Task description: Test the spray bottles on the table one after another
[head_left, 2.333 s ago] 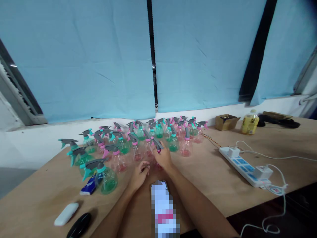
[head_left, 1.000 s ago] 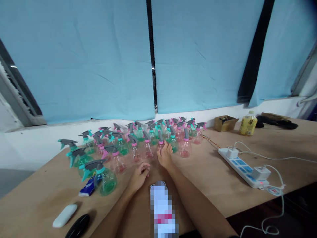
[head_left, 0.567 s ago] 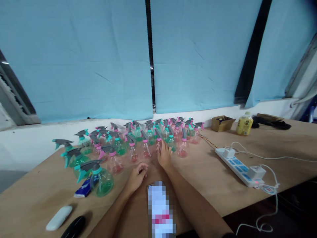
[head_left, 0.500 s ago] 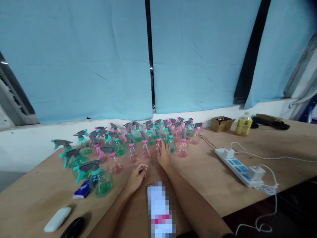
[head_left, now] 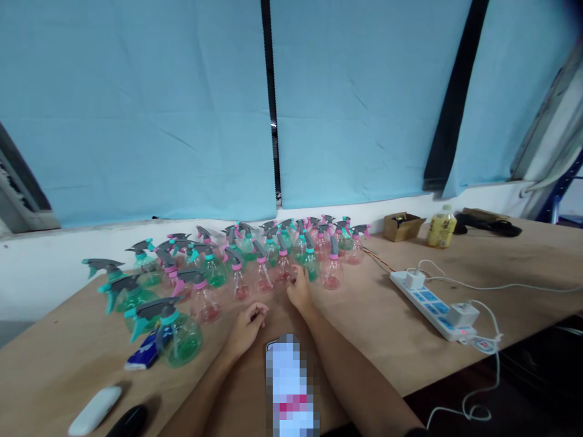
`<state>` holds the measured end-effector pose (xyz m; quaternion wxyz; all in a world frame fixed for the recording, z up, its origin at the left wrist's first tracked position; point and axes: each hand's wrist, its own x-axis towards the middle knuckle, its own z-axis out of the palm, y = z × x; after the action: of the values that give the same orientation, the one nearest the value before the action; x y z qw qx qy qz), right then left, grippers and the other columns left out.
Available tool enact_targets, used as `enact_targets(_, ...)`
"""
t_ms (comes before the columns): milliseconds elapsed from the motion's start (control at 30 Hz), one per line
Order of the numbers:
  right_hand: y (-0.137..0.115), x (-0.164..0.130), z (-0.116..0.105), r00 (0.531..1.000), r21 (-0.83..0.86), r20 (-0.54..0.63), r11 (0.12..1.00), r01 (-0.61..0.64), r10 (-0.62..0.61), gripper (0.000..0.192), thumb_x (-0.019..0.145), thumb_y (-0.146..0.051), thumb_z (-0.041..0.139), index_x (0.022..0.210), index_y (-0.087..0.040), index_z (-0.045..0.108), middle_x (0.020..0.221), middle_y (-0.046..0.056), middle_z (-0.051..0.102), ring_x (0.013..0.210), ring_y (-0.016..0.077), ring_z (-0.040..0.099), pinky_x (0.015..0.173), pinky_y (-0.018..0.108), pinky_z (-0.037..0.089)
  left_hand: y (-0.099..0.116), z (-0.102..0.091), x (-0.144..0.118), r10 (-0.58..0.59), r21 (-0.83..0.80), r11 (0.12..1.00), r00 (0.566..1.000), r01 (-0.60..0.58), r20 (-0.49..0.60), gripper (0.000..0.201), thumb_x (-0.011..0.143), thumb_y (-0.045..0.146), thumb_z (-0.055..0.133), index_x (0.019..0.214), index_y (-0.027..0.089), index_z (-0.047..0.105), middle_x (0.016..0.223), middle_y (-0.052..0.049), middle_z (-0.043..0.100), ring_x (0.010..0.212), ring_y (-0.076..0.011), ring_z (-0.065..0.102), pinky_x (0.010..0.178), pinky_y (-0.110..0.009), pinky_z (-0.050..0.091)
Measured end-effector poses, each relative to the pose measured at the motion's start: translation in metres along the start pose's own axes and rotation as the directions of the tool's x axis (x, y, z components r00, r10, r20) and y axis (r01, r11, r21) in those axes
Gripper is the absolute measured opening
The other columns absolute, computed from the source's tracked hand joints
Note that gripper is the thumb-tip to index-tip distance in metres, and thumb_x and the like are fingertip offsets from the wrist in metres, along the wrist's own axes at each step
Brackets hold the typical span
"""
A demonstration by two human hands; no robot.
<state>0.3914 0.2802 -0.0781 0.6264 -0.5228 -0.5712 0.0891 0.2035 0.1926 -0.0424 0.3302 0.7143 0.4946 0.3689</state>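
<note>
The right hand [head_left: 298,292] lies on the wooden table [head_left: 392,328] at the near edge of the cluster of spray bottles [head_left: 237,258], and that is the hand closer to them. Its fingertips reach a pink-collared spray bottle [head_left: 283,267] in the front row; the bottle stands upright, long axis vertical, just beyond and slightly left of the fingers. The fingers are stretched forward and loosely spread, palm down, closed around nothing; whether they touch the bottle's base or stop just short cannot be told. The right forearm runs straight from the near table edge toward the cluster. The left hand [head_left: 245,325] rests nearer the person than the cluster, apart from it, fingers curled loosely inward over the tabletop and holding nothing. A blurred phone [head_left: 291,388] lies between the two forearms, on the near side of the cluster.
</note>
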Motion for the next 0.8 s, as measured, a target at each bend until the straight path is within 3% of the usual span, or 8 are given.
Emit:
enact_targets(100,-0.009,0.003,-0.008,0.992,-0.093,-0.124,0.996,0.009,-0.021,0.037,0.077,-0.013,0.048,0.113,-0.02,0.055,0.11,0.01,0.05,0.104,0.0243,0.053,0.092,0.04,0.043,-0.002,0.001,0.001,-0.003,0.003,1.0,1.0,0.003,-0.003,0.028,0.086,0.044,0.047,0.089,0.02,0.062,0.059,0.003,0.054,0.059,-0.0157,0.053,0.059,-0.025,0.04)
enact_targets(200,-0.016,0.007,-0.019,0.979,-0.222,-0.187,0.974,0.043,-0.086,0.044,0.076,-0.014,0.049,0.12,-0.019,0.052,0.124,0.014,0.045,0.121,0.0297,0.042,0.103,0.049,0.032,-0.002,0.001,0.001,0.019,0.003,1.0,1.0,-0.019,-0.004,0.029,0.085,0.045,0.048,0.087,0.02,0.062,0.059,0.003,0.055,0.06,-0.0163,0.054,0.06,-0.026,0.041)
enact_targets(333,-0.011,0.011,-0.027,0.982,-0.299,-0.149,0.952,0.068,-0.117,0.06,0.075,-0.014,0.051,0.135,-0.017,0.042,0.147,0.017,0.027,0.137,0.0325,0.025,0.11,0.052,0.023,0.003,0.001,0.0,0.045,0.003,0.999,0.999,-0.045,-0.015,0.029,0.084,0.045,0.049,0.085,0.019,0.063,0.058,0.003,0.055,0.061,-0.017,0.056,0.063,-0.026,0.041)
enact_targets(467,0.006,0.012,-0.024,0.993,-0.336,-0.047,0.938,0.089,-0.111,0.058,0.076,-0.013,0.05,0.134,-0.016,0.046,0.153,0.016,0.019,0.143,0.0323,0.012,0.111,0.051,0.022,0.004,0.0,-0.001,0.041,0.008,0.999,0.999,-0.041,-0.007,0.028,0.085,0.044,0.049,0.086,0.02,0.063,0.059,0.003,0.055,0.061,-0.0169,0.056,0.062,-0.026,0.041)
enact_targets(700,-0.002,0.01,-0.022,0.993,-0.363,-0.091,0.931,0.041,-0.079,0.053,0.074,-0.019,0.056,0.127,-0.015,0.051,0.145,0.019,0.027,0.138,0.0354,0.022,0.109,0.054,0.024,0.001,0.0,0.0,0.055,0.01,0.998,0.998,-0.055,-0.007,0.027,0.086,0.043,0.048,0.086,0.019,0.062,0.061,0.002,0.056,0.063,-0.0173,0.057,0.064,-0.027,0.042)
enact_targets(800,-0.003,0.011,-0.024,0.993,-0.368,-0.073,0.928,0.055,-0.088,0.06,0.075,-0.02,0.056,0.134,-0.017,0.046,0.15,0.018,0.018,0.141,0.0366,0.015,0.11,0.055,0.022,-0.001,0.001,0.0,0.039,0.005,0.999,0.999,-0.039,0.006,0.027,0.087,0.042,0.047,0.087,0.02,0.062,0.061,0.003,0.056,0.062,-0.0171,0.056,0.063,-0.027,0.041)
